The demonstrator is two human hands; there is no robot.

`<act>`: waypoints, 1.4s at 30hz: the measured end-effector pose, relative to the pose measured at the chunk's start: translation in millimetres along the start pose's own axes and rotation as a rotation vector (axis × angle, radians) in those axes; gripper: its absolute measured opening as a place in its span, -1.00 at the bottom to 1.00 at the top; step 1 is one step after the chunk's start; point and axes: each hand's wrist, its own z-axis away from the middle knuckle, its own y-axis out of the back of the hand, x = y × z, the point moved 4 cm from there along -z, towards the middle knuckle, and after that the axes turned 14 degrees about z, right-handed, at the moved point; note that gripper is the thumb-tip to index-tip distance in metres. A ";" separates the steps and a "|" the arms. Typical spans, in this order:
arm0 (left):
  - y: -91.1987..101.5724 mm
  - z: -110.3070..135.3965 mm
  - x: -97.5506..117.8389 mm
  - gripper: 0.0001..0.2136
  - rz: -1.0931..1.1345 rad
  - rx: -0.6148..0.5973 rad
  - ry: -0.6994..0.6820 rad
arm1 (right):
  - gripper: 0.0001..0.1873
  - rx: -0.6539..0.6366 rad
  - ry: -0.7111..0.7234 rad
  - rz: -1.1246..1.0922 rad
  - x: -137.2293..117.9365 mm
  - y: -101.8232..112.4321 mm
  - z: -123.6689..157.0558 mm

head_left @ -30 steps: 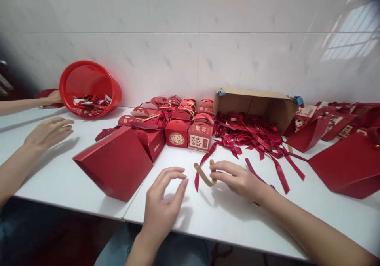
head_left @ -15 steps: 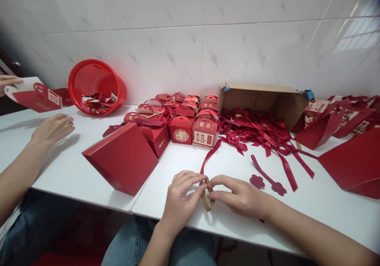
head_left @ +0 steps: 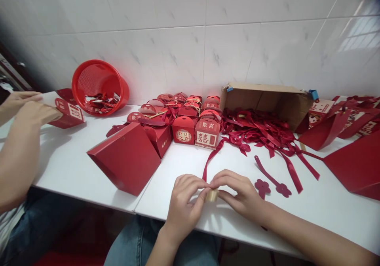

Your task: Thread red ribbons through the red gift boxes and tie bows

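Between my fingertips is a small gold ribbon-like loop (head_left: 211, 196), held low over the white table (head_left: 166, 190). My left hand (head_left: 187, 202) pinches its left side, and my right hand (head_left: 239, 192) closes on the right side; the fingertips almost meet and partly hide it. A dark red ribbon (head_left: 211, 157) runs from the pile of ribbons (head_left: 258, 125) down to my fingers. Right of my right hand lie a flower-shaped red piece (head_left: 262, 187) and a strip with a flower end (head_left: 273, 177).
Small red gift boxes (head_left: 184, 130) stand grouped near the wall. A large red box (head_left: 126, 159) lies left of my hands. A cardboard box (head_left: 268, 92) is behind the ribbons, with red bags (head_left: 356, 163) at right. A co-worker's hands hold a red box (head_left: 69, 115) by a red basket (head_left: 126, 92).
The gold loop, seen as an open ring before, now sits flatter between my fingers. My hands have drawn closer together. The co-worker's second hand has reached their red box, which has shifted right.
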 end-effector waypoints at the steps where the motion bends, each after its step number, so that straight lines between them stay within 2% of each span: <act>1: -0.2 0.1 1.0 -0.91 -0.016 -0.001 -0.001 | -0.83 0.011 -0.036 0.004 1.1 -0.5 0.5; 4: -0.3 -0.1 4.2 -0.92 -0.062 0.015 -0.019 | -0.91 0.032 -0.190 0.014 5.8 -2.4 1.4; 7: -1.9 -0.1 6.2 -0.92 -0.120 0.015 -0.045 | -0.85 -0.001 -0.278 -0.013 6.4 -4.9 0.4; 15: -6.8 3.7 8.7 -0.91 -0.280 0.049 -0.141 | -0.79 -0.076 -0.356 -0.047 5.8 -9.1 0.6; 18: -6.5 4.5 8.9 -0.90 -0.288 0.066 -0.149 | -0.77 -0.102 -0.327 -0.093 5.3 -10.9 0.7; 24: -2.6 3.9 10.1 -0.94 -0.277 0.126 -0.154 | -0.77 -0.077 -0.315 -0.148 3.6 -10.2 -0.4; 32: -2.8 4.9 9.9 -0.91 -0.247 0.094 -0.178 | -0.79 -0.065 -0.300 -0.095 5.1 -11.9 0.7; 36: -2.4 4.9 9.1 -0.89 -0.218 0.096 -0.177 | -0.79 -0.101 -0.401 -0.160 6.5 -13.1 0.5; 40: -0.2 4.4 8.9 -0.87 -0.175 0.112 -0.213 | -0.76 -0.135 -0.564 -0.352 10.4 -16.6 1.8; 42: 0.5 4.4 7.8 -0.86 -0.158 0.107 -0.221 | -0.75 -0.133 -0.584 -0.395 11.6 -17.3 2.3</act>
